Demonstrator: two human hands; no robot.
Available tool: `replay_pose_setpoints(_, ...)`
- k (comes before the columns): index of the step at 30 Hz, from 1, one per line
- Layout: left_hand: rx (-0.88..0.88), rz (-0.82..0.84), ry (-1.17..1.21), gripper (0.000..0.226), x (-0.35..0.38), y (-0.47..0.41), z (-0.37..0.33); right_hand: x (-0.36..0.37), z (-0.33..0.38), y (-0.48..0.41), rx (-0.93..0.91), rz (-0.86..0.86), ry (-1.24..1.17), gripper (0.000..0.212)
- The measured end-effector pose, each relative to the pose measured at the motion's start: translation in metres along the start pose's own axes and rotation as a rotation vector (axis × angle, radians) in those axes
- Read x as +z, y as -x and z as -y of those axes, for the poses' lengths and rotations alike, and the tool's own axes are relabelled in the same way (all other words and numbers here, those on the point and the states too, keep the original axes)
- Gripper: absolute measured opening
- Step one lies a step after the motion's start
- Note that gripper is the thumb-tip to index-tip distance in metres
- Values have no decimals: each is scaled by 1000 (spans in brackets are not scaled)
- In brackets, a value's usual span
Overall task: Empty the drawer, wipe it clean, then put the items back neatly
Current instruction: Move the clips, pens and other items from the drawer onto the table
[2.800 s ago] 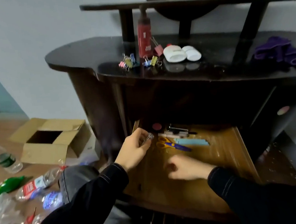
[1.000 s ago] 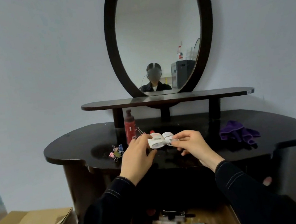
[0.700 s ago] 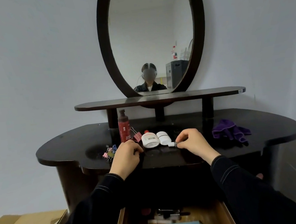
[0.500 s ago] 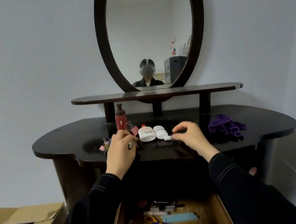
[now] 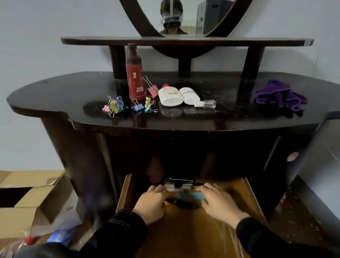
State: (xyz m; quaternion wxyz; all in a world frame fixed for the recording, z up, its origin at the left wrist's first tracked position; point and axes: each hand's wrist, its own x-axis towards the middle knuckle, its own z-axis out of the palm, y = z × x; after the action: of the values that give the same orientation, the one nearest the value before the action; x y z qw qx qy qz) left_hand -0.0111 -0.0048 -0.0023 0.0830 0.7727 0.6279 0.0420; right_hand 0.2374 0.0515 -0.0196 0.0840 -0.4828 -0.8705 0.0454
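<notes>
Both hands were inside the open drawer (image 5: 187,242), knuckles up, reaching toward its rear.

Left hand (image 5: 152,205): fingers (image 5: 155,190) bent, tips against the left end of a chrome-and-black item (image 5: 179,183). Motion blur; could not tell whether they gripped it.

Right hand (image 5: 219,202): fingers (image 5: 207,188) bent, tips over the right end of a light blue flat item (image 5: 190,197). Grip or mere touch could not be told.

Between the two sets of fingers lay the light blue item, with the chrome-and-black item just beyond it. A yellow-and-blue item (image 5: 169,203) showed just inside the left fingers, partly under that hand.

Well above and beyond the fingers, on the dark tabletop (image 5: 56,94):
- red bottle (image 5: 134,75), upright
- coloured binder clips (image 5: 113,108), loose cluster to the bottle's left; more on its right
- two white containers (image 5: 170,99), lying side by side, touching
- small glass bottle (image 5: 206,104), on its side, just beside the right container
- purple cloth (image 5: 279,98), crumpled, far right of the fingers

An open cardboard box (image 5: 25,196) stood on the floor, well left of the left fingers.
</notes>
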Motion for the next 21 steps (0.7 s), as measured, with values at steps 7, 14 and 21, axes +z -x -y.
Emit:
replay_pose_setpoints(7, -42, 119, -145, 60, 47, -30, 2, 46, -19, -41, 63, 157, 137, 48)
replay_pose_setpoints(14, -83, 222, -260, 48, 49, -29, -7, 49, -24, -39, 49, 196, 113, 42)
replay_pose_setpoints(21, -266, 214, -6, 47, 37, -28, -4, 40, -13, -66, 263, 128, -36, 32)
